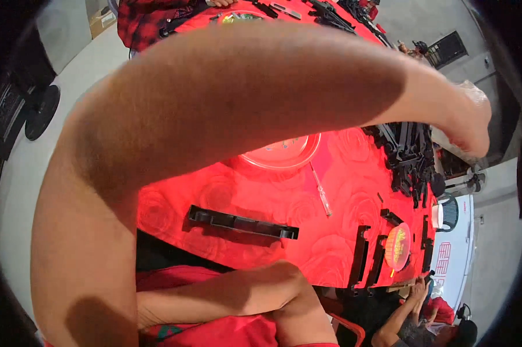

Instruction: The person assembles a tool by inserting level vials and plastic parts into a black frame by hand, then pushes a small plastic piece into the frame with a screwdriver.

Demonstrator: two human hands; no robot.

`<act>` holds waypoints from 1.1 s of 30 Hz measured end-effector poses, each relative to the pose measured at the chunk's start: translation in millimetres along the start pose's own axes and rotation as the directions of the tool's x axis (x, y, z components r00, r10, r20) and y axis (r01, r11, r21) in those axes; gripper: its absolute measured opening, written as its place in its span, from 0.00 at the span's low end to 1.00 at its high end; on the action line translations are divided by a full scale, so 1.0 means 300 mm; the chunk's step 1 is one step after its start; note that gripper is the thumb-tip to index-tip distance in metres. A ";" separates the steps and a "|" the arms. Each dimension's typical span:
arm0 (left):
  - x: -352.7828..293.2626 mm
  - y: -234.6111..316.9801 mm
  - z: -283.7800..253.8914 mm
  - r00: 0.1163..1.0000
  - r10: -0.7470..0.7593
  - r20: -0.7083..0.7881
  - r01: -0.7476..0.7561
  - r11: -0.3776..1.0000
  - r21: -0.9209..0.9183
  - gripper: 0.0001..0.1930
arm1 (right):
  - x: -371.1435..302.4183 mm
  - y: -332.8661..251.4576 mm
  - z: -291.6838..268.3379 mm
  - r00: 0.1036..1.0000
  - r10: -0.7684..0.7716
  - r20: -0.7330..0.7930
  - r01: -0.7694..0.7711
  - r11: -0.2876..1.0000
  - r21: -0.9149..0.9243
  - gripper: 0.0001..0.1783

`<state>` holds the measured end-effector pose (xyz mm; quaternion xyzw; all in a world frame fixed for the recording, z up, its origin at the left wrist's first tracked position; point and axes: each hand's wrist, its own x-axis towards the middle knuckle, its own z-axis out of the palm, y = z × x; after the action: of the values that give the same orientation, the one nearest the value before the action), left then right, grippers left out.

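My left arm sweeps up from the lower left and across the whole upper picture. My left hand [472,118] is at the far right, past a pile of black plastic parts [405,153]; its fingers are blurred and turned away, so their grip is not visible. Another bent limb crosses the lower middle, its left end hidden behind my left arm. My right hand does not show. On the red tablecloth [214,246] before me lies a long black plastic bracket [241,223]. To its right is a screwdriver [320,192] with a clear handle.
A red basin [316,149] is partly covered by my forearm. At the right stand a pink bowl [397,247] of small yellow-green pieces and several long black strips [360,257]. A co-worker [414,298] sits at lower right, another person in a checked sleeve [142,26] at top left.
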<state>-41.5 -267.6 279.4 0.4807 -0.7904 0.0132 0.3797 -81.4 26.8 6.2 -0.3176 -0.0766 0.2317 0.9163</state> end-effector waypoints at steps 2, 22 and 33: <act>0.040 0.000 -0.014 0.994 0.055 0.091 -0.070 0.983 0.169 0.15 | -0.003 0.017 0.019 1.000 -0.026 0.004 0.026 1.000 0.002 0.18; -0.628 -0.254 -0.094 0.946 -0.311 -0.094 0.273 0.918 -0.289 0.18 | -0.266 -0.225 0.055 0.948 0.026 0.318 0.169 0.805 -0.569 0.15; -1.164 0.041 0.066 0.775 -0.630 0.053 0.534 0.607 -0.589 0.05 | -0.559 -0.312 -0.090 0.415 -0.749 -0.517 -0.090 0.531 -0.842 0.23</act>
<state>24.6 -6.9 55.7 0.5715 -0.5224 -0.3110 0.5512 -186.2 -132.0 43.7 -0.7179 0.2227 -0.2289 0.6185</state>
